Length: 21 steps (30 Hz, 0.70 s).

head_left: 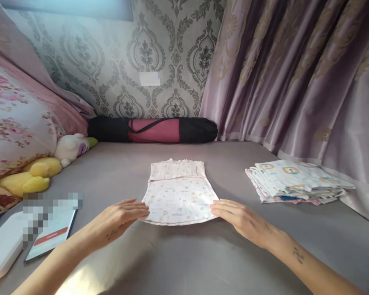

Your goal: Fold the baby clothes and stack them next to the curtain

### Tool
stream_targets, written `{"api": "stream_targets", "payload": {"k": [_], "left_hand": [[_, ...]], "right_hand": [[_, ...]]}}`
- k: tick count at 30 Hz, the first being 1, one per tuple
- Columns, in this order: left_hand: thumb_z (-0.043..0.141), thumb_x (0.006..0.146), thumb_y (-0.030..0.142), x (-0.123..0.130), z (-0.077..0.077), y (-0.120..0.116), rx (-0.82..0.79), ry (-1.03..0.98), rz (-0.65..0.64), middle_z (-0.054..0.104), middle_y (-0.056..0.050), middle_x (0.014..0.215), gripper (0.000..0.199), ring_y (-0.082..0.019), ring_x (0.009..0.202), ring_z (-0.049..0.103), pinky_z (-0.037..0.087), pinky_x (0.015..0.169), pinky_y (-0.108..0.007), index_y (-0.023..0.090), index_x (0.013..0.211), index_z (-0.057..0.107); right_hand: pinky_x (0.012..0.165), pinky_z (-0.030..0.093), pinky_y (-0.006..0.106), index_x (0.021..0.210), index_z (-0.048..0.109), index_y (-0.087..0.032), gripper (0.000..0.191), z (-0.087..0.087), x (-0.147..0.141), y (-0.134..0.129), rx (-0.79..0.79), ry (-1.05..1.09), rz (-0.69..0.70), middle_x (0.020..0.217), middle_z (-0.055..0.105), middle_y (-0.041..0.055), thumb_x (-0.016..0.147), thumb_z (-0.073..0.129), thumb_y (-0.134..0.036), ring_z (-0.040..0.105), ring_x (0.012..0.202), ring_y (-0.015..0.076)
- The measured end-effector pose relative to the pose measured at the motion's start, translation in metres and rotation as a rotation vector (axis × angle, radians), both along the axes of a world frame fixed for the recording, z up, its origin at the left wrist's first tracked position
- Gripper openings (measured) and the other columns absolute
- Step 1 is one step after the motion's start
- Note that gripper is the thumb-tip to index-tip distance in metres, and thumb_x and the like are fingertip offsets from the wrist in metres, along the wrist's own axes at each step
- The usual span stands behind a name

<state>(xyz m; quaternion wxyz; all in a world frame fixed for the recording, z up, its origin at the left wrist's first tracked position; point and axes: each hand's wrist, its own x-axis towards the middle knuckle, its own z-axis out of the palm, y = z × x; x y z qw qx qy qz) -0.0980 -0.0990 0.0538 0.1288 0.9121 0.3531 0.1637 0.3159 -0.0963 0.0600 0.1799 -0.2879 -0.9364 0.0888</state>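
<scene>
A small white garment with a pale print (180,200) lies on the grey sheet in front of me, its far part folded over toward me. My left hand (123,215) touches its near left corner, fingers together with the thumb hidden beneath. At the near right corner is my right hand (238,217), with its fingers pressed together on the cloth edge and its thumb out of sight. Both hands appear to hold the garment by these corners.
A stack of folded printed cloths (295,180) sits at the right. At the left are a phone (53,233), a white device (6,241), plush toys (33,176) and a floral pillow (15,123). A black and red rolled bag (153,130) lies along the wall.
</scene>
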Motion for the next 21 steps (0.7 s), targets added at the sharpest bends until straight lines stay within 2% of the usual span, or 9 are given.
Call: {"api": "stream_targets", "payload": {"k": [3, 6, 8, 11, 13, 15, 17, 19, 21], "left_hand": [[0.043, 0.093, 0.018, 0.006, 0.003, -0.019, -0.041, 0.003, -0.016, 0.065, 0.001, 0.125, 0.044, -0.020, 0.115, 0.061, 0.044, 0.107, -0.040, 0.038, 0.129, 0.056], [0.046, 0.092, 0.020, 0.006, -0.004, -0.040, -0.089, -0.017, 0.017, 0.068, 0.002, 0.119, 0.043, -0.020, 0.109, 0.065, 0.048, 0.103, -0.040, 0.042, 0.128, 0.057], [0.048, 0.092, 0.024, 0.005, -0.011, -0.051, -0.142, -0.050, 0.098, 0.070, 0.003, 0.115, 0.039, -0.020, 0.106, 0.066, 0.052, 0.097, -0.037, 0.042, 0.125, 0.058], [0.047, 0.093, 0.032, 0.008, -0.013, -0.053, -0.298, -0.142, 0.311, 0.071, 0.000, 0.108, 0.027, -0.018, 0.093, 0.069, 0.057, 0.072, -0.025, 0.035, 0.116, 0.062], [0.048, 0.092, 0.037, 0.017, -0.008, -0.043, -0.387, -0.287, 0.419, 0.071, -0.002, 0.099, 0.022, -0.017, 0.086, 0.067, 0.054, 0.064, -0.021, 0.029, 0.105, 0.062], [0.049, 0.091, 0.042, 0.029, -0.001, -0.026, -0.399, -0.483, 0.498, 0.068, -0.002, 0.086, 0.022, -0.016, 0.079, 0.064, 0.050, 0.063, -0.021, 0.024, 0.098, 0.060], [0.051, 0.088, 0.045, 0.042, 0.005, -0.001, -0.357, -0.650, 0.605, 0.064, 0.000, 0.076, 0.025, -0.014, 0.071, 0.060, 0.047, 0.061, -0.021, 0.021, 0.095, 0.058], [0.052, 0.086, 0.045, 0.054, 0.007, 0.028, -0.296, -0.754, 0.722, 0.060, 0.001, 0.072, 0.026, -0.013, 0.066, 0.057, 0.044, 0.057, -0.021, 0.020, 0.093, 0.056], [0.050, 0.085, 0.042, 0.063, 0.001, 0.058, -0.260, -0.764, 0.797, 0.058, 0.002, 0.071, 0.024, -0.013, 0.064, 0.055, 0.042, 0.056, -0.022, 0.019, 0.092, 0.055]], "right_hand": [[0.109, 0.042, 0.038, 0.129, 0.058, -0.027, 0.048, 0.008, 0.003, -0.019, -0.029, 0.004, 0.007, 0.124, 0.065, 0.0026, 0.090, 0.042, -0.002, 0.058, 0.119, 0.0174], [0.113, 0.039, 0.037, 0.129, 0.057, -0.033, 0.050, 0.007, 0.010, -0.037, -0.091, 0.017, 0.009, 0.120, 0.067, -0.0005, 0.088, 0.048, -0.005, 0.061, 0.113, 0.0174], [0.113, 0.039, 0.036, 0.130, 0.055, -0.035, 0.052, 0.002, 0.016, -0.044, -0.128, 0.029, 0.000, 0.120, 0.067, -0.0018, 0.088, 0.049, -0.006, 0.062, 0.111, 0.0172], [0.108, 0.044, 0.035, 0.123, 0.059, -0.037, 0.043, -0.008, 0.020, -0.040, -0.183, 0.077, -0.087, 0.116, 0.068, -0.0032, 0.091, 0.048, -0.010, 0.064, 0.109, 0.0175], [0.097, 0.052, 0.030, 0.113, 0.064, -0.035, 0.030, -0.012, 0.016, -0.030, -0.235, 0.164, -0.226, 0.108, 0.071, -0.0031, 0.093, 0.049, -0.018, 0.066, 0.103, 0.0176], [0.080, 0.057, 0.025, 0.105, 0.065, -0.031, 0.018, -0.010, 0.009, -0.013, -0.298, 0.281, -0.398, 0.099, 0.072, -0.0017, 0.093, 0.052, -0.028, 0.069, 0.092, 0.0173], [0.067, 0.056, 0.023, 0.101, 0.064, -0.026, 0.019, -0.004, -0.003, 0.010, -0.360, 0.401, -0.536, 0.089, 0.072, -0.0002, 0.092, 0.052, -0.038, 0.069, 0.080, 0.0167], [0.064, 0.054, 0.024, 0.103, 0.063, -0.022, 0.026, -0.001, -0.016, 0.040, -0.382, 0.523, -0.603, 0.086, 0.071, 0.0015, 0.091, 0.049, -0.042, 0.067, 0.075, 0.0170], [0.070, 0.052, 0.026, 0.104, 0.062, -0.020, 0.029, -0.005, -0.029, 0.074, -0.328, 0.604, -0.627, 0.092, 0.070, 0.0043, 0.091, 0.046, -0.041, 0.066, 0.081, 0.0187]]}}
